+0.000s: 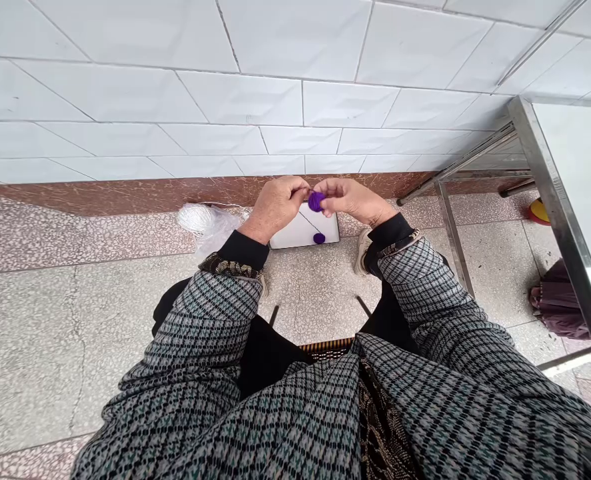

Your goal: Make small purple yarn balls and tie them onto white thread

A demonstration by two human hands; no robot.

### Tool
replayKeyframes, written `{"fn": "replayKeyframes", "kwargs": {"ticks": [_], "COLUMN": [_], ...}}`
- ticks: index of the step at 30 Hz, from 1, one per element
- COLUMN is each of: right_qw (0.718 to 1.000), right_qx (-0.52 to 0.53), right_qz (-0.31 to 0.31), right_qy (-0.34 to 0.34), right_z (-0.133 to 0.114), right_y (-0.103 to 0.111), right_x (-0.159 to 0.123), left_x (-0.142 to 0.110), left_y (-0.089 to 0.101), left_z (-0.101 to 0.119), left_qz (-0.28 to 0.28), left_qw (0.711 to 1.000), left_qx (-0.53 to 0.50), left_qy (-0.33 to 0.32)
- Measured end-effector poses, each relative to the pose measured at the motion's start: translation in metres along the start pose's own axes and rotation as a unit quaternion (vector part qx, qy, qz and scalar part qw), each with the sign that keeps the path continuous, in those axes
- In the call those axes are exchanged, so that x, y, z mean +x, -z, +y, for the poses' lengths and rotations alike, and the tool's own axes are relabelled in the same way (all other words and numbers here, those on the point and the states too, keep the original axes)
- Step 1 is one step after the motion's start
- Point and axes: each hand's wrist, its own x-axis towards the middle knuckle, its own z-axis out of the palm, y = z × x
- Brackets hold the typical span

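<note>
My left hand [276, 204] and my right hand [354, 199] meet in front of me, both pinching a small purple ball of yarn [316, 201] between their fingertips. A thin purple strand runs down from it to a second, smaller purple ball [319, 238] lying on a white box [295, 232] on the floor by the wall. Both arms wear grey checked sleeves.
A clear plastic bag with white thread [201, 221] lies left of the box. A steel-framed table [555, 187] stands at the right, with a folded dark umbrella [558, 303] under it. The white tiled wall is straight ahead. My feet rest on the speckled floor.
</note>
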Motion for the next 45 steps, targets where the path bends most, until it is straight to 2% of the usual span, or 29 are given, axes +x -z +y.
{"fn": "replayKeyframes", "kwargs": {"ticks": [3, 6, 9, 12, 14, 17, 22, 25, 29, 31, 35, 36, 38, 41, 45], "right_qw": [0.996, 0.990, 0.984, 0.979, 0.980, 0.991, 0.997, 0.999, 0.999, 0.996, 0.986, 0.984, 0.979, 0.979, 0.991], "right_qx": [0.066, 0.080, 0.036, -0.043, -0.076, -0.066, -0.013, 0.001, 0.037, 0.057, 0.032, 0.003, -0.069, -0.145, -0.116], "right_qz": [0.051, 0.112, 0.174, 0.201, 0.182, 0.112, 0.034, -0.003, 0.027, 0.066, 0.155, 0.175, 0.192, 0.141, 0.023], "right_qy": [0.025, 0.031, 0.020, -0.002, -0.017, -0.042, -0.062, -0.051, 0.004, 0.027, 0.048, 0.044, 0.023, -0.027, -0.059], "right_z": [-0.002, 0.000, 0.007, 0.012, 0.013, 0.009, 0.002, 0.002, 0.002, 0.004, 0.013, 0.015, 0.018, 0.015, 0.004], "right_y": [0.001, 0.003, 0.005, 0.005, 0.004, 0.002, 0.000, -0.001, 0.000, 0.001, 0.006, 0.008, 0.008, 0.006, 0.000], "right_x": [0.000, 0.003, 0.009, 0.012, 0.011, 0.006, -0.001, -0.001, 0.000, 0.003, 0.011, 0.013, 0.014, 0.010, 0.002], "left_x": [-0.001, -0.004, -0.007, -0.008, -0.007, -0.004, 0.000, 0.001, 0.002, 0.001, -0.003, -0.003, -0.003, -0.002, 0.001], "left_y": [-0.007, -0.016, -0.022, -0.019, -0.012, -0.001, 0.006, 0.005, -0.004, -0.012, -0.024, -0.024, -0.021, -0.010, 0.000], "left_z": [0.002, 0.006, 0.009, 0.011, 0.010, 0.007, 0.002, 0.001, -0.001, -0.001, 0.002, 0.003, 0.004, 0.003, -0.002], "left_qz": [-0.011, -0.074, -0.132, -0.119, -0.076, -0.023, 0.002, 0.005, -0.003, -0.035, -0.148, -0.158, -0.138, -0.064, -0.018], "left_qw": [1.000, 0.996, 0.986, 0.986, 0.992, 0.998, 1.000, 1.000, 1.000, 0.999, 0.986, 0.984, 0.985, 0.995, 0.999], "left_qx": [-0.018, -0.035, -0.037, -0.021, -0.007, 0.010, 0.014, 0.003, -0.008, -0.018, -0.039, -0.040, -0.035, -0.013, 0.003], "left_qy": [0.002, -0.043, -0.099, -0.117, -0.100, -0.062, -0.022, -0.015, 0.011, 0.013, -0.059, -0.078, -0.096, -0.081, -0.050]}}
